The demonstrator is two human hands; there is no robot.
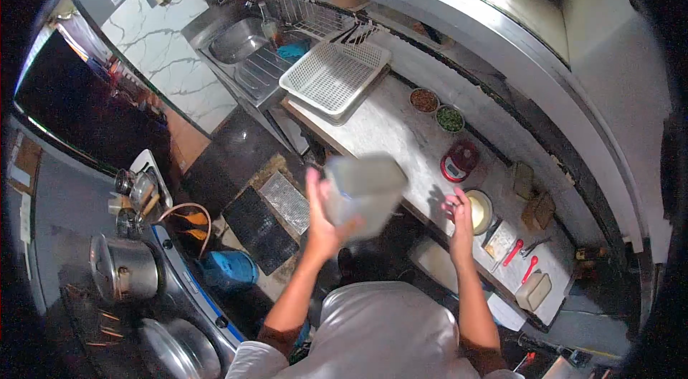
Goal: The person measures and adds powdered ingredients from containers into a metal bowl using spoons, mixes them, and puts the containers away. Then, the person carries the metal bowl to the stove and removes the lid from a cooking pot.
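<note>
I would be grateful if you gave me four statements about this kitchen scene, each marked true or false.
1. The left hand holds a grayish rectangular container. True.
2. The white perforated basket stands inside the sink. False: the basket is on the counter, beside the sink.
3. The red kitchen scale sits between the bowl of chopped greens and the pale-filled bowl. True.
4. The right hand holds the red spoons. False: the red spoons lie on the counter, apart from the right hand.
</note>
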